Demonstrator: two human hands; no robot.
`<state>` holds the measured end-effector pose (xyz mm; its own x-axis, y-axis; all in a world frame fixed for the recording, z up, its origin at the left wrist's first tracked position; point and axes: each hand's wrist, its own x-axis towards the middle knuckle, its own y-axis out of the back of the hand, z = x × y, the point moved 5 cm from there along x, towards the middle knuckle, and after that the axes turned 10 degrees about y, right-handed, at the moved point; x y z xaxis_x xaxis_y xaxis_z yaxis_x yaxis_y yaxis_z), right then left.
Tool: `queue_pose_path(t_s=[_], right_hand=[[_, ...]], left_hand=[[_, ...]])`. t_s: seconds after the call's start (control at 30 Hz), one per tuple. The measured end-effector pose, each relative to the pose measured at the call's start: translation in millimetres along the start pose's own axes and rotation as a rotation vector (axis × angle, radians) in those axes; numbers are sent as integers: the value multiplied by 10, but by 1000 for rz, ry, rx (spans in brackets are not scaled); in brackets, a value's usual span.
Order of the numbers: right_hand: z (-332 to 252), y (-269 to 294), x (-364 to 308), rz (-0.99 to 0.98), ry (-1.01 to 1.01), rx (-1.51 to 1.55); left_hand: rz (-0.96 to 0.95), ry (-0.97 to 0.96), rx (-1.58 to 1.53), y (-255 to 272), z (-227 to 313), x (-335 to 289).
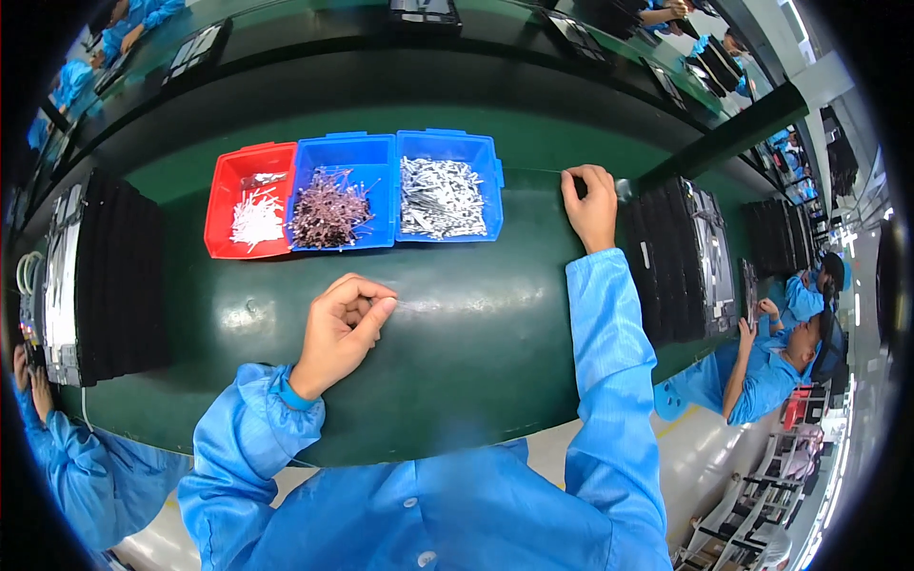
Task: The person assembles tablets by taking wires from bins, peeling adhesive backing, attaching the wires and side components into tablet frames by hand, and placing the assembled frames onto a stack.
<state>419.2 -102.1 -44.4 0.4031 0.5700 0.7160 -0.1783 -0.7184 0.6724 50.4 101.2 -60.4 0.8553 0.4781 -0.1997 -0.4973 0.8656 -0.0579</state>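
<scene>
My left hand [345, 328] is held over the green table [457, 381], thumb and forefinger pinched together. Something faint and clear seems to show at its fingertips, too thin to make out. Farther off to the right, my right hand [592, 207] is by the stack of black flat panels [662, 257], its fingers curled and its thumb close to the forefinger. Whatever it may grip is too small to tell. Between and beyond the hands are a red bin [221, 205] with small white pieces [257, 217], a blue bin [383, 181] of brownish thin-stemmed parts [331, 211], and another blue bin [495, 205] of white-and-dark short parts [443, 198].
Black panels [124, 285] also stand stacked at the left. A dark post [728, 138] slants over the right side. A raised dark ledge [324, 71] runs along the back. Co-workers in blue sit on the left [86, 466] and right [762, 371].
</scene>
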Motion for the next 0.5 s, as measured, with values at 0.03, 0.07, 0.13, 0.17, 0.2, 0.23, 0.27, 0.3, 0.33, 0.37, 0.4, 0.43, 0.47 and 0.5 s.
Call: queue_pose_path(t_s=[0.03, 0.07, 0.13, 0.17, 0.2, 0.23, 0.27, 0.3, 0.33, 0.37, 0.4, 0.43, 0.47, 0.5], right_hand=[[-29, 16, -12, 4, 10, -13], [-36, 34, -5, -38, 3, -38], [-82, 43, 0, -59, 29, -92], [-95, 16, -6, -64, 32, -109], [-104, 11, -8, -62, 33, -104], [-102, 4, -6, -87, 14, -130], [-97, -1, -1, -112, -5, -158], [-106, 12, 3, -109, -9, -160], [-125, 12, 11, -113, -16, -153], [-136, 9, 13, -117, -24, -146], [-114, 24, 6, -112, -31, -158], [-86, 21, -2, -109, -18, -141], [-70, 28, -1, -106, -5, -126], [-75, 31, -1, -103, -15, -123]], left_hand=[[10, 0, 2, 12, 6, 5], [4, -5, -11, -13, 7, 25], [9, -11, -16, -15, -18, 36], [2, -15, -7, -9, -32, 33], [-10, -19, -3, -24, -45, 38], [-7, -20, 0, -20, -51, 41], [-9, -30, 10, -21, -49, 46], [-17, -39, 20, -28, -41, 54], [-22, -40, 24, -34, -29, 51], [-10, -30, 44, -31, -19, 37], [-4, -22, 62, -38, -11, 33], [-19, -26, 63, -45, -7, 34], [-26, -33, 81, -40, -7, 36], [-32, -38, 99, -38, -12, 34]])
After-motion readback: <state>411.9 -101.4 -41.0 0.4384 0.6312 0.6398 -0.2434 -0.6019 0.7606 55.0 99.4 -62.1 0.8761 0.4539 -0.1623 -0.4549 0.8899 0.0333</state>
